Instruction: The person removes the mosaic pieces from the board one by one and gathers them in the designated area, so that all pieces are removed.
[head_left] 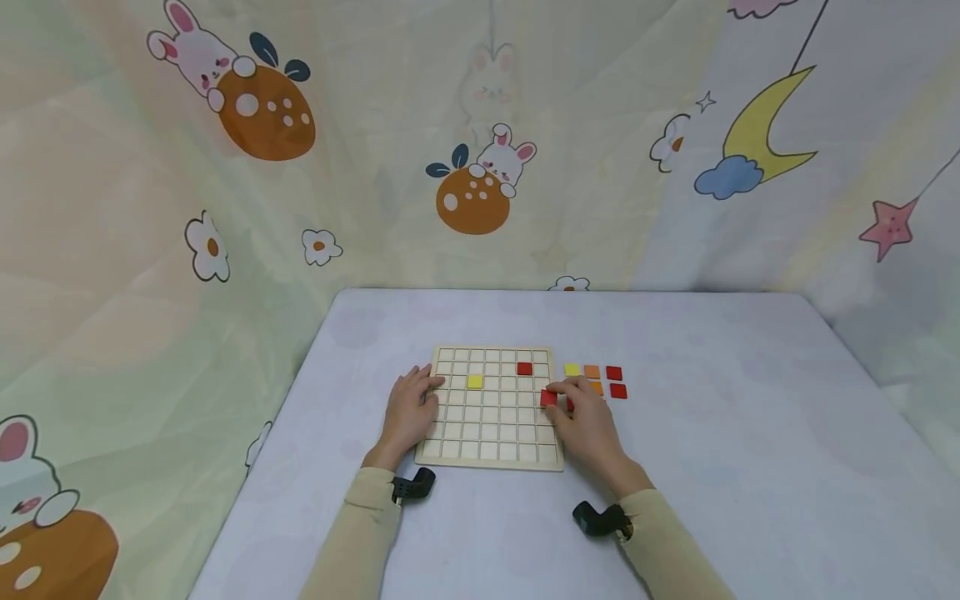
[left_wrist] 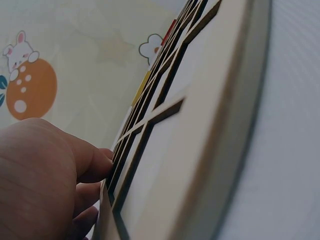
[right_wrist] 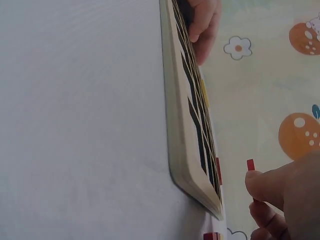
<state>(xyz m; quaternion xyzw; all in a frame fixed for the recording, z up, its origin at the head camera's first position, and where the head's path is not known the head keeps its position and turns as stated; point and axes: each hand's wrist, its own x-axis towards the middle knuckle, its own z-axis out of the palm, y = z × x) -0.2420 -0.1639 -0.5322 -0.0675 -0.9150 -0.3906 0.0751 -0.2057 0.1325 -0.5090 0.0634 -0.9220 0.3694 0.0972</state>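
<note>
A wooden grid board (head_left: 488,451) lies on the table, a yellow square tile (head_left: 475,382) and a red square tile (head_left: 525,369) sitting in two of its cells. My left hand (head_left: 408,408) rests on the board's left edge, fingertips and thumb at the frame. With thumb and fingers my right hand (head_left: 587,423) pinches another red tile (head_left: 548,398) over the right edge; the right wrist view shows this tile (right_wrist: 251,164) held up on its edge, apart from the board.
Right of the board lie loose tiles: a yellow tile (head_left: 572,369), orange tiles (head_left: 592,372) and red tiles (head_left: 614,372), some partly behind the right hand. A pale cloth covers the table (head_left: 750,433). A printed curtain (head_left: 375,150) hangs behind it.
</note>
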